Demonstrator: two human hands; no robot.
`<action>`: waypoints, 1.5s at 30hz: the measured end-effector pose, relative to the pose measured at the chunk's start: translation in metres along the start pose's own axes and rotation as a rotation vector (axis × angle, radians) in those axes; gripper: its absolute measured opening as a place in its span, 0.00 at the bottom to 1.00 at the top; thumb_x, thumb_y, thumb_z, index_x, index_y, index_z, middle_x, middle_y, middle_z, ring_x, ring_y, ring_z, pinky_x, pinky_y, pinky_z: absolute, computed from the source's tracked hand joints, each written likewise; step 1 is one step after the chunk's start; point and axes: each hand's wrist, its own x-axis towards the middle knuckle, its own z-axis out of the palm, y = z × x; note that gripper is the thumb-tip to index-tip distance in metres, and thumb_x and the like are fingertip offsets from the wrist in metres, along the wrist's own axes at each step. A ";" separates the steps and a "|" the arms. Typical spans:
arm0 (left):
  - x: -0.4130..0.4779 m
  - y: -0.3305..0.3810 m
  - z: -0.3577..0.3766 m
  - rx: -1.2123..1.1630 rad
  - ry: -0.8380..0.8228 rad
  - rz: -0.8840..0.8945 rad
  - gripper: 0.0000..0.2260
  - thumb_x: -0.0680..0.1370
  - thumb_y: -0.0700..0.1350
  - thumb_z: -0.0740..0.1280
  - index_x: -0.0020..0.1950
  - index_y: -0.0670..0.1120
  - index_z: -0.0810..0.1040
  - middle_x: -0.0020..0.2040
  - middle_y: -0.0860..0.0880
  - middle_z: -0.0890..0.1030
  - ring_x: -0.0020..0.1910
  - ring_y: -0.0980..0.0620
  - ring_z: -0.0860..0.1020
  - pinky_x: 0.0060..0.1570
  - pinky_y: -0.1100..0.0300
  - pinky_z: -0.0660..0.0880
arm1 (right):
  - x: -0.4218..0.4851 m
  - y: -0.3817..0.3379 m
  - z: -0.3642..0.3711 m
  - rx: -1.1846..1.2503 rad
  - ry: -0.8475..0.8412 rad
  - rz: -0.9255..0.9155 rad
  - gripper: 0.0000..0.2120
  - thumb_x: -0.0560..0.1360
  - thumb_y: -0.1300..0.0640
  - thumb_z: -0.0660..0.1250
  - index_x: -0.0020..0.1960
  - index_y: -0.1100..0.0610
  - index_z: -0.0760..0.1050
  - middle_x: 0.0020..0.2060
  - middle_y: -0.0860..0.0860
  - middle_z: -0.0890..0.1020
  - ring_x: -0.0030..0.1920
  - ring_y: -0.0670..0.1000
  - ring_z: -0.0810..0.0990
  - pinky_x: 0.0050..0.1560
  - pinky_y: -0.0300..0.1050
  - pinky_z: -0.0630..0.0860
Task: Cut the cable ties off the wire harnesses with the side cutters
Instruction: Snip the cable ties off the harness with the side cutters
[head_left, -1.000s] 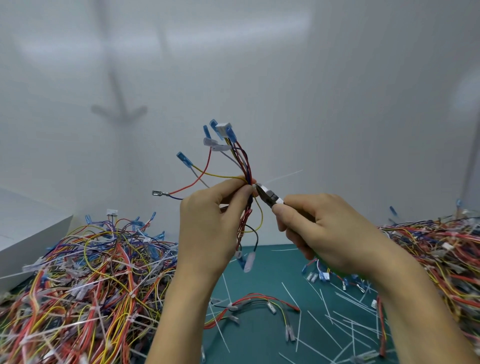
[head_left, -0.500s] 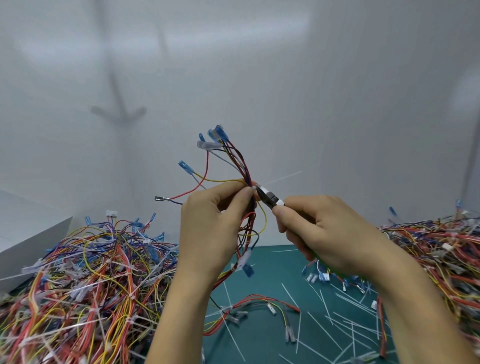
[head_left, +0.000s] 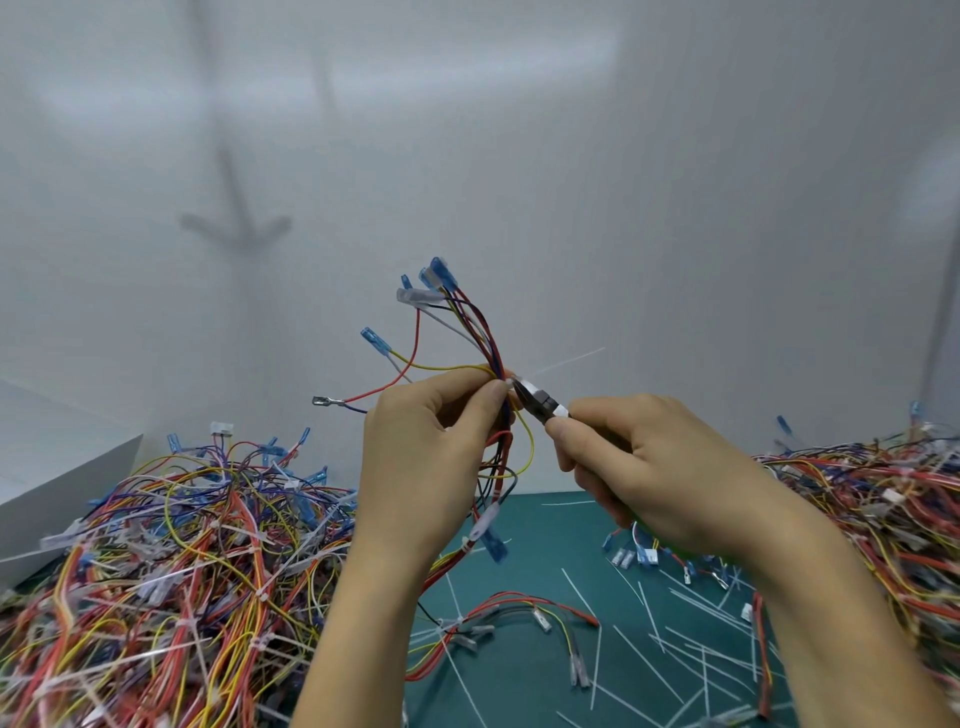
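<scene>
1. The left hand (head_left: 431, 467) holds a harness (head_left: 488, 338) up above the mat (head_left: 519, 686). Thumb and fingers pinch the bundle at the spot where its wires gather.
2. The right hand (head_left: 649, 478) is wrapped round the handles of the cutters (head_left: 537, 401). The tool's tip sits at the bundle, right beside the left thumb tip. Whether the jaws are closed cannot be told.
3. A thin white tie (head_left: 566, 361) tail sticks out to the right from that spot.
4. The harness looks light and limp. Its wires splay above the grip and droop below it, so it needs holding close to the tie, as it is now.
5. The tie is probably stiff, thin plastic drawn tight round soft wire insulation. The tip should slide under the strap alone, or a wire may be nicked.
6. The left fingertips lie very near the blades, so a slip is a risk.
7. Piles of harnesses lie to the left (head_left: 182, 545) and the right (head_left: 883, 493), and cut ties (head_left: 649, 660) litter the mat.
</scene>
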 end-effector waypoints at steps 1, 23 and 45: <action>0.000 0.000 0.000 -0.003 -0.001 -0.001 0.18 0.78 0.41 0.69 0.37 0.63 0.84 0.38 0.52 0.86 0.40 0.53 0.85 0.46 0.60 0.82 | 0.000 0.000 0.000 0.002 -0.002 0.003 0.19 0.78 0.41 0.56 0.37 0.52 0.73 0.24 0.45 0.75 0.24 0.48 0.74 0.33 0.46 0.73; 0.000 0.000 -0.002 0.018 0.003 -0.019 0.16 0.78 0.41 0.68 0.38 0.60 0.84 0.38 0.52 0.86 0.40 0.54 0.85 0.44 0.62 0.82 | -0.001 0.002 0.004 0.048 0.005 -0.013 0.18 0.78 0.43 0.57 0.36 0.51 0.73 0.25 0.48 0.77 0.24 0.47 0.76 0.30 0.38 0.73; -0.004 0.014 -0.002 -0.094 0.105 -0.085 0.04 0.71 0.41 0.76 0.40 0.50 0.86 0.35 0.53 0.86 0.37 0.56 0.85 0.29 0.66 0.76 | 0.008 -0.023 0.020 0.340 0.411 -0.002 0.11 0.68 0.49 0.77 0.41 0.51 0.77 0.33 0.48 0.82 0.34 0.51 0.80 0.42 0.59 0.80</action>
